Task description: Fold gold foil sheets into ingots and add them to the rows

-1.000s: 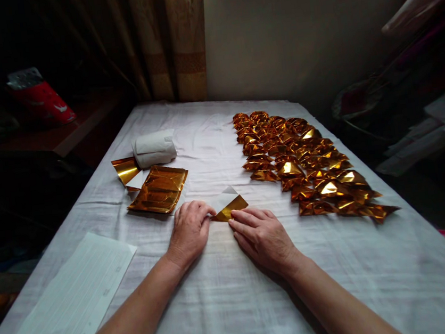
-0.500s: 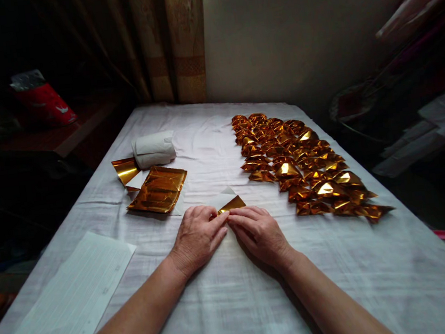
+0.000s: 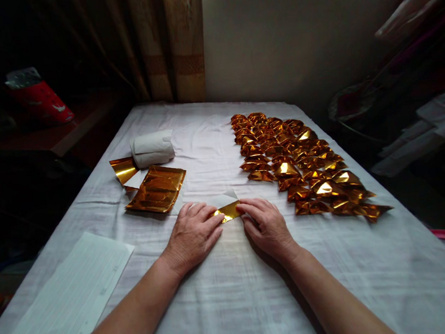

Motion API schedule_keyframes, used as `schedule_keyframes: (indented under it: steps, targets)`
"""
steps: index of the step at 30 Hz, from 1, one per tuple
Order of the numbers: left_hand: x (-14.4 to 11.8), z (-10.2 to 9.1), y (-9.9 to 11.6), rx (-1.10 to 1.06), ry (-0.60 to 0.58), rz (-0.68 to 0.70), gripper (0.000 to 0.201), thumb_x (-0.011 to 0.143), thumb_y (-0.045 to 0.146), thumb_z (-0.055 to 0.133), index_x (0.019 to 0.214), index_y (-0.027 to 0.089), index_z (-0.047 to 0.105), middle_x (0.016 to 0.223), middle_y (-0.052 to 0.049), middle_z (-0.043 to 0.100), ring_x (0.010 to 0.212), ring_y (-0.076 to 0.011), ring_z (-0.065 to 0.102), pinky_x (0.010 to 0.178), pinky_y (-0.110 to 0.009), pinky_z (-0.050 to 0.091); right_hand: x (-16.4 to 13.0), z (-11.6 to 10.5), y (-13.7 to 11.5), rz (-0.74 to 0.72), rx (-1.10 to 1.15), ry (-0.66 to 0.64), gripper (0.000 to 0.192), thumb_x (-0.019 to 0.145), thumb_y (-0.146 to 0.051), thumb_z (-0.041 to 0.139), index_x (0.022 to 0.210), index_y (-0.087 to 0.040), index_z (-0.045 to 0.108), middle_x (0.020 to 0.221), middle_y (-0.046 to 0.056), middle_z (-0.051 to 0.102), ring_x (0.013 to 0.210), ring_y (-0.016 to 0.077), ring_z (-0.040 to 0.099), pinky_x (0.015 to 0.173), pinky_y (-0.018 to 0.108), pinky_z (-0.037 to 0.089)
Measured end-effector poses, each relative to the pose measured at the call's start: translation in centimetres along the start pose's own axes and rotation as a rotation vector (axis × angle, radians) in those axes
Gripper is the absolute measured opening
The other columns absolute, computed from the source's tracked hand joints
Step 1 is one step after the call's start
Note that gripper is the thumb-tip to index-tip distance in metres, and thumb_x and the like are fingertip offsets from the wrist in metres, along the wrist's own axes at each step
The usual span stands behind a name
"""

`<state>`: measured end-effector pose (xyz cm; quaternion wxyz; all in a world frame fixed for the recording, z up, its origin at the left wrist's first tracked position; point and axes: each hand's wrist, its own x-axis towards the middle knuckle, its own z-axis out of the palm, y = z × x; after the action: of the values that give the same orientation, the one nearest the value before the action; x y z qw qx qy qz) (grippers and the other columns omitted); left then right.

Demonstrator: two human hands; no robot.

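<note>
The left-hand grip (image 3: 193, 235) and right-hand grip (image 3: 266, 225) hold opposite ends of a folded gold paper (image 3: 229, 210), its white flap on the far side. A white cloth (image 3: 221, 301) covers the tabletop. Folded gold pieces (image 3: 283, 170) stand in close rows at right. At left: a flat gold bundle (image 3: 156, 190), a gold sheet (image 3: 124, 171) and a white roll (image 3: 152, 149). A lined paper (image 3: 65, 308) lies nearer, beside the left forearm. A curtain (image 3: 179, 38) hangs behind.

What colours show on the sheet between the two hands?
The sheet is shiny gold on its near part and white beyond, seen best in the head view.
</note>
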<state>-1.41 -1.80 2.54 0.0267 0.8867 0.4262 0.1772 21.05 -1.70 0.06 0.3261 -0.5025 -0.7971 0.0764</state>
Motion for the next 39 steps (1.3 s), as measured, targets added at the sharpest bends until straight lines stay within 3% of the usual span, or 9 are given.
schedule_keyframes:
  steps: [8,17,23,35,39]
  targets:
    - [-0.3,0.1,-1.2,-0.049,-0.003,0.004,0.022,0.094,0.033,0.057,0.114,0.027,0.066,0.123,-0.002,0.068,0.120,-0.0269,0.054,0.108,-0.049,0.030,0.2,-0.1,0.8,-0.044,0.029,-0.017,0.029,0.088,-0.014,0.054,0.111,-0.023,0.068,0.114,0.007,0.070,0.104,0.0235,0.061,0.090,0.041,0.048]
    - [-0.5,0.2,-1.3,-0.065,0.010,-0.034,0.026,0.089,0.039,0.064,0.110,0.023,0.064,0.124,-0.004,0.068,0.122,-0.0273,0.054,0.112,-0.050,0.028,0.1,-0.3,0.8,-0.045,0.116,-0.066,0.038,0.082,-0.011,0.056,0.115,-0.025,0.066,0.111,0.006,0.070,0.102,0.0236,0.062,0.089,0.042,0.049]
    - [-0.5,0.3,-1.4,-0.096,0.003,-0.083,0.027,0.087,0.038,0.068,0.108,0.022,0.063,0.124,-0.004,0.068,0.123,-0.0269,0.055,0.113,-0.052,0.027,0.1,0.1,0.6,-0.086,0.145,-0.054,0.034,0.085,-0.012,0.054,0.114,-0.025,0.066,0.104,0.006,0.069,0.096,0.0216,0.062,0.084,0.038,0.050]
    - [-0.6,0.5,-1.5,-0.071,0.021,-0.026,0.022,0.091,0.033,0.061,0.111,0.024,0.066,0.122,-0.004,0.067,0.124,-0.0275,0.053,0.112,-0.055,0.029,0.4,0.1,0.3,-0.215,-0.026,0.015,0.019,0.091,-0.022,0.061,0.107,-0.027,0.070,0.103,0.006,0.066,0.093,0.0198,0.059,0.079,0.034,0.045]
    - [-0.5,0.1,-1.2,-0.049,0.085,-0.004,0.017,0.091,0.031,0.059,0.102,0.022,0.070,0.126,-0.008,0.062,0.124,-0.0292,0.050,0.110,-0.053,0.033,0.4,0.0,0.2,-0.216,-0.073,0.011,0.014,0.092,-0.026,0.062,0.099,-0.029,0.074,0.109,0.007,0.065,0.097,0.0208,0.059,0.082,0.035,0.044]
